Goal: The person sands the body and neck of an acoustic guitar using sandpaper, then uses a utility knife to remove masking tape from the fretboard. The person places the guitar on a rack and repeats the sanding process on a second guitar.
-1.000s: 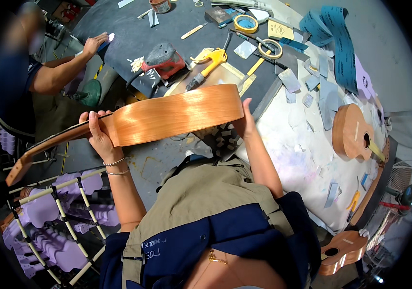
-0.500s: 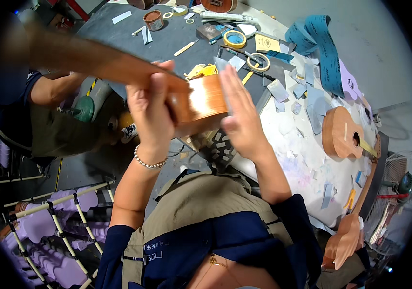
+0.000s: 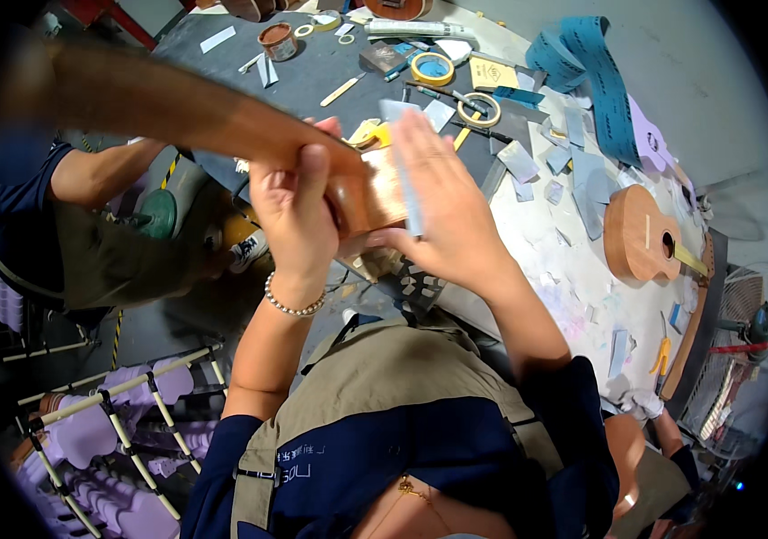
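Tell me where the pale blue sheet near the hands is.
In the head view, the sheet is above centre, between the right hand and, to its left, the wooden instrument.

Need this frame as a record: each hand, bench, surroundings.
Left hand: grips wooden instrument near where neck meets body
Right hand: fingers extended over grey-blue sheet at the instrument's body
Bench, right: guitar-shaped instrument, orange-handled tool
Bench, far: blue coiled strip, reddish tin
Lower left: rack with purple parts
Left: another person's arm
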`<move>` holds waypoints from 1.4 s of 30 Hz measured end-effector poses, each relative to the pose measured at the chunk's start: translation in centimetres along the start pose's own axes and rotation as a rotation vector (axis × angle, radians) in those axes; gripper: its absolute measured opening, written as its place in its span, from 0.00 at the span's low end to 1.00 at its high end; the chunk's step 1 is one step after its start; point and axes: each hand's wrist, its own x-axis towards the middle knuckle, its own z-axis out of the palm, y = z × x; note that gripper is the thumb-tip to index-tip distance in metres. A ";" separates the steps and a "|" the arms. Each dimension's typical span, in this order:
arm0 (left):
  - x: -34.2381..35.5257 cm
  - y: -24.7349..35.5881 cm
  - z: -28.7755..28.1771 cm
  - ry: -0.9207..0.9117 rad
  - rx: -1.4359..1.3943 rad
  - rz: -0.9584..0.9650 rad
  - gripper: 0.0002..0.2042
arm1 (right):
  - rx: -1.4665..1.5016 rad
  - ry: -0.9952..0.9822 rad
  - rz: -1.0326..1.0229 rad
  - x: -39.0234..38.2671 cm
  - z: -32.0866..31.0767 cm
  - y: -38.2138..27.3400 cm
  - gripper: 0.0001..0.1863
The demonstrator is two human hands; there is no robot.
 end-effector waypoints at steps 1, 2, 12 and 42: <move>0.0 0.1 -0.6 0.011 -0.001 0.027 0.17 | 0.186 0.037 0.089 -0.6 0.5 0.4 0.54; -0.2 0.4 -1.0 -0.014 0.007 0.056 0.17 | 0.373 0.072 0.178 -1.5 1.4 1.1 0.55; -1.1 1.1 -5.8 0.143 0.061 0.117 0.19 | 0.057 0.001 0.309 -6.7 6.1 7.9 0.59; -3.1 2.8 -9.4 0.590 0.068 -0.048 0.05 | 0.069 -0.081 0.007 -2.9 6.9 0.5 0.41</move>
